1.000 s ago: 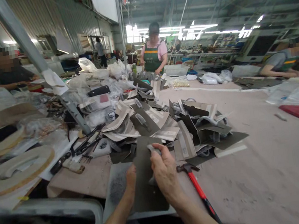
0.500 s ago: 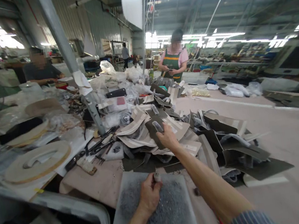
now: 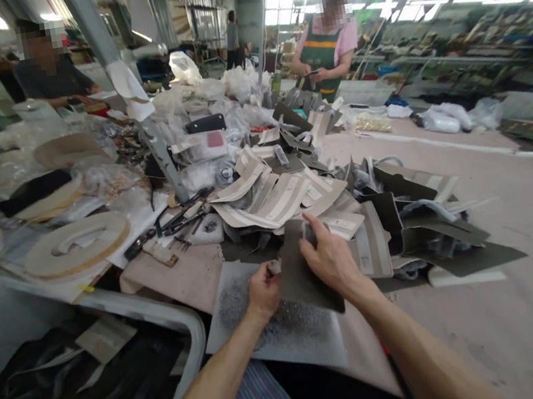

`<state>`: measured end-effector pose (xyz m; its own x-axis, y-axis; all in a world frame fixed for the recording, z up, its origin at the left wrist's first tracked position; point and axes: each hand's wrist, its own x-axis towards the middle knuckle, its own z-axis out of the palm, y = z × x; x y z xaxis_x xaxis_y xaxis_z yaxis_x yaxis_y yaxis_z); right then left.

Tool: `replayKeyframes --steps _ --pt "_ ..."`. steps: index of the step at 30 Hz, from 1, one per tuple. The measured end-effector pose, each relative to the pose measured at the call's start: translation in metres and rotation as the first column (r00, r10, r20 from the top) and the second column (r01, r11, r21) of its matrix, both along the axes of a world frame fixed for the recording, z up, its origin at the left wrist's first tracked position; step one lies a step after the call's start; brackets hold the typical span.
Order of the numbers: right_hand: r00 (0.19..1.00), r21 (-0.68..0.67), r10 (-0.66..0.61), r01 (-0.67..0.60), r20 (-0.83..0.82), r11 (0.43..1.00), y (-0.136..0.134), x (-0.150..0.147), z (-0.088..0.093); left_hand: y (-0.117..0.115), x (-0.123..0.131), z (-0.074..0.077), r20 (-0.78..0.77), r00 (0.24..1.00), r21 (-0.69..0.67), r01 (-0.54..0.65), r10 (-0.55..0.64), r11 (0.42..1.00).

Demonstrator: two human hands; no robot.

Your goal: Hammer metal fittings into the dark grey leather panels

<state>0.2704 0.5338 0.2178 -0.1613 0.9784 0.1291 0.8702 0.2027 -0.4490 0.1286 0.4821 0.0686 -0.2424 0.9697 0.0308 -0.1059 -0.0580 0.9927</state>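
Observation:
My right hand [image 3: 330,258] is closed on a dark grey flat piece [image 3: 303,274], holding it by its upper edge just above a grey pitted work pad [image 3: 287,331] at the table's near edge. My left hand [image 3: 263,291] is closed around a small pale cylindrical tool [image 3: 274,267], touching the left edge of the grey piece. Just beyond my hands lies a heap of similar grey and cream pieces [image 3: 296,195].
Round pale discs [image 3: 76,243] and hand tools [image 3: 184,222] lie to the left by a slanted metal post [image 3: 128,93]. A person in a green apron [image 3: 326,48] stands across the table, another sits at far left. A dark bin [image 3: 73,385] is below left.
My right hand has drawn a dark grey piece from the heap back over the pad. My left hand, holding the small tool, has risen to meet it. The view has tipped downward.

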Motion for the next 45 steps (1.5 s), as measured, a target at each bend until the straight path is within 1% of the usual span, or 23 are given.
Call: replayKeyframes --steps 1,3,5,7,9,11,13,17,20,25,27,28,30,31,33,35,36,38,39,40,42,44,45 --pt "0.999 -0.049 -0.007 0.005 -0.038 0.999 -0.029 0.006 -0.010 -0.001 -0.001 0.000 0.032 0.998 -0.005 -0.060 0.060 0.998" --pt "0.988 -0.126 -0.041 0.023 -0.148 0.992 -0.083 0.013 -0.037 -0.003 -0.005 0.000 0.075 0.980 -0.020 -0.184 0.185 0.983" --pt "0.980 -0.230 -0.074 0.030 -0.184 0.973 -0.126 0.013 -0.067 -0.005 -0.007 0.002 0.097 0.963 -0.019 -0.251 0.252 0.968" --pt "0.986 -0.307 -0.086 0.038 -0.143 0.951 -0.152 0.008 -0.092 -0.004 -0.008 0.008 0.100 0.971 -0.005 -0.219 0.219 0.976" --pt "0.992 -0.337 -0.083 0.046 -0.097 0.941 -0.165 0.002 -0.106 -0.002 -0.006 0.017 0.109 0.987 0.014 -0.117 0.115 0.993" --pt "0.992 -0.343 -0.088 0.052 -0.088 0.938 -0.166 -0.002 -0.109 0.002 -0.002 0.024 0.143 0.990 0.019 -0.003 0.000 1.000" --pt "0.990 -0.352 -0.102 0.063 -0.095 0.934 -0.163 -0.004 -0.107 0.004 0.001 0.028 0.189 0.977 0.002 0.099 -0.097 0.995" --pt "0.986 -0.355 -0.110 0.059 -0.125 0.933 -0.156 -0.002 -0.100 0.001 0.003 0.020 0.188 0.950 -0.055 0.262 -0.248 0.963" --pt "0.969 -0.357 -0.119 0.034 -0.218 0.933 -0.155 0.002 -0.098 -0.005 0.001 0.013 0.156 0.938 -0.049 0.321 -0.310 0.946" --pt "0.896 -0.377 -0.141 -0.031 -0.421 0.926 -0.158 0.015 -0.099 -0.006 0.001 0.012 0.079 0.926 -0.031 0.374 -0.370 0.927" --pt "0.874 -0.349 -0.175 0.006 -0.454 0.937 -0.160 0.027 -0.102 -0.005 0.001 0.012 0.058 0.926 -0.034 0.374 -0.372 0.927" --pt "0.869 -0.326 -0.201 0.049 -0.453 0.944 -0.161 0.035 -0.104 -0.005 0.002 0.012 0.052 0.927 -0.036 0.375 -0.373 0.926" --pt "0.871 -0.266 -0.276 0.177 -0.405 0.948 -0.163 0.059 -0.108 -0.005 0.002 0.011 0.035 0.925 -0.040 0.379 -0.377 0.925" --pt "0.879 -0.226 -0.323 0.256 -0.351 0.940 -0.164 0.073 -0.110 -0.005 0.002 0.011 0.026 0.925 -0.042 0.380 -0.380 0.924" --pt "0.898 -0.115 -0.404 0.389 -0.174 0.914 -0.166 0.104 -0.116 -0.006 0.002 0.011 0.003 0.923 -0.047 0.385 -0.385 0.922" --pt "0.904 -0.030 -0.424 0.426 0.054 0.904 -0.170 0.133 -0.123 -0.007 0.002 0.010 -0.041 0.919 -0.045 0.390 -0.392 0.920" --pt "0.901 -0.030 -0.404 0.414 0.159 0.910 -0.172 0.145 -0.127 -0.007 0.003 0.009 -0.071 0.916 -0.042 0.394 -0.396 0.918" --pt "0.891 -0.103 -0.362 0.401 0.276 0.910 -0.176 0.160 -0.134 -0.008 0.002 0.008 -0.148 0.906 -0.027 0.396 -0.395 0.918" --pt "0.893 -0.155 -0.358 0.408 0.274 0.900 -0.177 0.163 -0.137 -0.009 0.002 0.007 -0.191 0.901 -0.018 0.394 -0.390 0.919" --pt "0.900 -0.220 -0.374 0.421 0.226 0.880 -0.177 0.164 -0.137 -0.009 0.002 0.007 -0.235 0.893 -0.010 0.393 -0.384 0.919" --pt "0.886 -0.440 -0.464 0.412 -0.012 0.798 -0.175 0.161 -0.132 -0.010 0.002 0.009 -0.328 0.872 0.006 0.387 -0.364 0.922" --pt "0.793 -0.665 -0.550 0.264 -0.262 0.699 -0.170 0.152 -0.117 -0.012 0.001 0.012 -0.402 0.848 0.014 0.383 -0.346 0.924" --pt "0.722 -0.734 -0.591 0.172 -0.360 0.657 -0.166 0.146 -0.108 -0.012 0.001 0.013 -0.426 0.838 0.015 0.385 -0.342 0.923"
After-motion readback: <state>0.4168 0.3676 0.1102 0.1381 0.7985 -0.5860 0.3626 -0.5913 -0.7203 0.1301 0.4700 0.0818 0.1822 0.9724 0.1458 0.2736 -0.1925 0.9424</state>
